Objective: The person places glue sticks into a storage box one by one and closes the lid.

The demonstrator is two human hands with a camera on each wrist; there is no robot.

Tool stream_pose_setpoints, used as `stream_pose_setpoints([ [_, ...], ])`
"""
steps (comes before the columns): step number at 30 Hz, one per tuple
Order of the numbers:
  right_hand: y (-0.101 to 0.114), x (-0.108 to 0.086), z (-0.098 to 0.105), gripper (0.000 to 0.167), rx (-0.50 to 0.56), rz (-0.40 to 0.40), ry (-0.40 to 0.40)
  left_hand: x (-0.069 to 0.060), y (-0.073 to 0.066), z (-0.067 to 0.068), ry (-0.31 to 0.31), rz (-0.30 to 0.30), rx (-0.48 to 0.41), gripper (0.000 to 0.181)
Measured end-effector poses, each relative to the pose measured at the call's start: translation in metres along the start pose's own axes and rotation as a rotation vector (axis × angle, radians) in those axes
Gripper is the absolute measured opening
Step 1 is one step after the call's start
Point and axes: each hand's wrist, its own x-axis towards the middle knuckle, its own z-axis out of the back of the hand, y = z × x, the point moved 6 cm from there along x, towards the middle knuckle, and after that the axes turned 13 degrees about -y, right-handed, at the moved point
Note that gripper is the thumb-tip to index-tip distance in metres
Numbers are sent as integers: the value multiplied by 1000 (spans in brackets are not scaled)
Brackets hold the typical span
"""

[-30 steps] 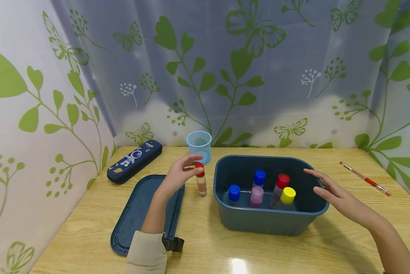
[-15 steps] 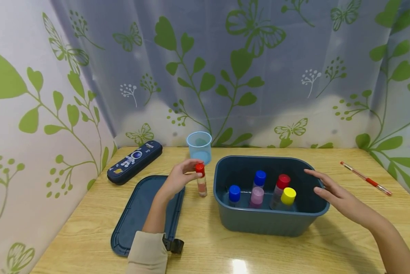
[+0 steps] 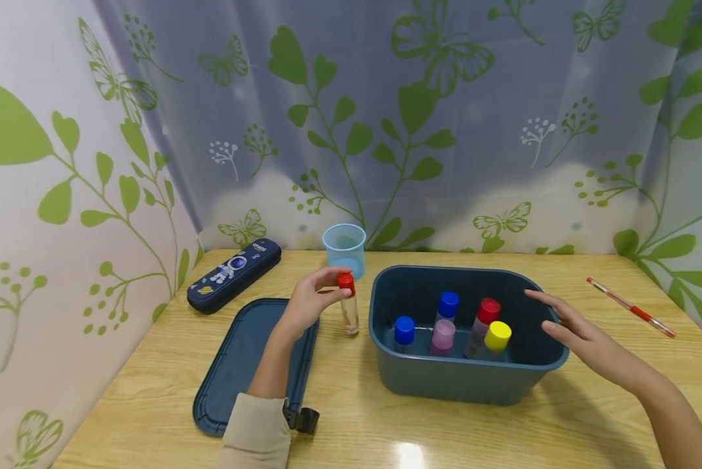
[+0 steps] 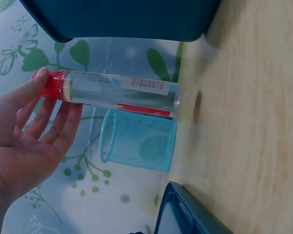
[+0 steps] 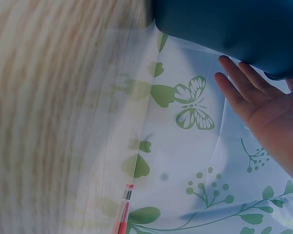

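Observation:
My left hand (image 3: 307, 303) pinches the red cap of a clear, slim bottle (image 3: 350, 316) between thumb and fingers. The bottle stands upright, left of the dark blue bin (image 3: 445, 381). In the left wrist view a barcode label shows on the bottle (image 4: 102, 89), and a shadow lies apart from its base. Inside the bin stand several capped bottles: two with blue caps, a pink one (image 3: 443, 333), one with a red cap (image 3: 489, 310) and one with a yellow cap (image 3: 497, 335). My right hand (image 3: 582, 332) rests at the bin's right rim, its fingers extended.
A dark blue lid (image 3: 234, 371) lies left of the bin, partly under my left forearm. Behind it lies an astronaut pencil case (image 3: 234, 275). A light blue mesh cup (image 3: 344, 242) stands behind my left hand. A red pen (image 3: 631, 307) lies far right. A patterned curtain (image 3: 351, 130) borders the table.
The left fingers have closed in on the red cap. The bottle seems to have turned or lifted slightly, showing a clearer side. The view has shifted a little; the right hand stays put.

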Motion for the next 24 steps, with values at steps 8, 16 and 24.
stream_pose_setpoints([
  [8,0,-1,1,50,-5,0,-11,-3,-26,1,-65,-25,-55,39],
  [16,0,-1,-1,50,0,3,1,3,-30,4,-121,-76,-89,38],
  [24,1,0,0,50,-6,6,0,12,-61,6,-136,-156,-79,36],
])
